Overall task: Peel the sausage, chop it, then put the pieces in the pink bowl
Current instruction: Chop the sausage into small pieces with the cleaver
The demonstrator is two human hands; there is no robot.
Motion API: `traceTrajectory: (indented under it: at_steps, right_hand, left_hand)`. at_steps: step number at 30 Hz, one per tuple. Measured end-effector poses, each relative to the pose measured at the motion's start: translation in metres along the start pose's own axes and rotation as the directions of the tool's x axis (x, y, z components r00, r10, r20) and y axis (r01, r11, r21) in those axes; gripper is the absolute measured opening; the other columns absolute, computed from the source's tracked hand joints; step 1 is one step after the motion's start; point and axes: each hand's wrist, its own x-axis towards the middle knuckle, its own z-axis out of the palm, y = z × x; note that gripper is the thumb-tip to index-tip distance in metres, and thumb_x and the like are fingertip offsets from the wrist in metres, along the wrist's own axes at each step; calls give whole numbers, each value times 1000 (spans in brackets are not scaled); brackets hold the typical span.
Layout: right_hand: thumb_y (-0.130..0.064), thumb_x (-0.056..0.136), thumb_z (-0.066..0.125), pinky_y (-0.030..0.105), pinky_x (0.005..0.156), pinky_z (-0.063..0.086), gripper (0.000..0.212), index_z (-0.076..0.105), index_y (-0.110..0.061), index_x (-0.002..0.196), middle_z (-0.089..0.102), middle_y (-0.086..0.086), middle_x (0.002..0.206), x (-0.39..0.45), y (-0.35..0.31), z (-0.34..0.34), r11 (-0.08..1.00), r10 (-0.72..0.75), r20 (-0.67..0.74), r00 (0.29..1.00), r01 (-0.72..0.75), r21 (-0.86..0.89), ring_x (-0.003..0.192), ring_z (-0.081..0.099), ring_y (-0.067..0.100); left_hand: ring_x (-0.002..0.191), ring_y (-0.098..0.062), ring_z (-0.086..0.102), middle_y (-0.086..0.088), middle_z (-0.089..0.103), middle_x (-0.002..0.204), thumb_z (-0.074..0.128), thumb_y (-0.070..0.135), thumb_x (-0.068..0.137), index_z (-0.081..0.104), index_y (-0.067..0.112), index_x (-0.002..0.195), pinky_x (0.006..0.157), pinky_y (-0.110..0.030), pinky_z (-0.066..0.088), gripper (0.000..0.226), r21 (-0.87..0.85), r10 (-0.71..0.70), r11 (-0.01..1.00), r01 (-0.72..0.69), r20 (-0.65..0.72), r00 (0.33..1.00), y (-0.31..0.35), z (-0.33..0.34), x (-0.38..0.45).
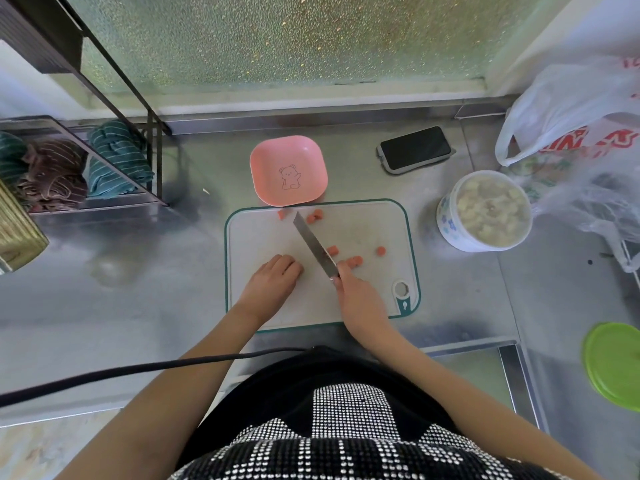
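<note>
Bowl bare beyond both hands; tub full of pale chunks.
Right hand gripping knife; left hand curled; pink pieces scattered nearby.

Beyond the fingertips sits a pink bowl with a thin line-drawn bear inside. The cutting board under the fingers is white with a teal edge. Orange-pink sausage pieces lie just past the right fingers. The knife blade is silver-grey. A green lid lies well right.
</note>
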Motion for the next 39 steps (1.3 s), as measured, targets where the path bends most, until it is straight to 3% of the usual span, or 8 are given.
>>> traceTrajectory:
  at_steps: [9, 17, 28, 34, 39]
  right_hand:
    - [-31, 101, 30, 38, 64, 40, 32, 37, -17, 129, 65, 19, 90, -5, -16, 7, 998, -68, 8, 998, 68, 16, 81, 61, 37]
    - [-31, 102, 29, 39, 66, 45, 35, 33, -17, 133, 66, 17, 89, -5, -14, 15, 997, -61, 19, 998, 62, -50, 79, 62, 36]
    - [-30, 102, 31, 36, 64, 40, 36, 32, -16, 135, 66, 18, 94, -3, -14, 20, 982, -45, 51, 998, 54, -182, 83, 64, 35]
    - [-27, 101, 32, 39, 69, 45, 34, 31, -19, 135, 65, 18, 97, 1, -11, 13, 988, -39, 74, 997, 50, -147, 85, 64, 35]
    - [-28, 102, 30, 37, 62, 42, 37, 31, -20, 138, 66, 15, 93, -5, -2, 4, 942, -143, -13, 990, 132, -308, 79, 65, 35]
  left_hand:
    - [67, -32, 62, -15, 63, 80, 81, -6, 57, 63, 0, 87, 54, -33, 54, 35, -19, -47, 999, 47, 29, 998, 8, -8, 6]
    - [69, -31, 62, -15, 64, 82, 80, -4, 63, 63, 2, 88, 54, -34, 55, 31, -39, -55, 998, 57, 42, 998, 6, -4, 6]
    - [68, -34, 64, -17, 67, 82, 81, -3, 63, 66, 0, 87, 54, -35, 54, 28, -60, -77, 995, 78, 16, 997, 9, -5, 6]
    - [66, -35, 62, -18, 65, 79, 78, -6, 65, 64, -1, 85, 53, -36, 54, 24, -91, -110, 990, 109, -5, 994, 12, -6, 9]
    - [64, -36, 59, -18, 63, 77, 73, -9, 62, 61, -2, 80, 55, -35, 51, 22, -137, -195, 972, 188, -38, 980, 14, -9, 12]
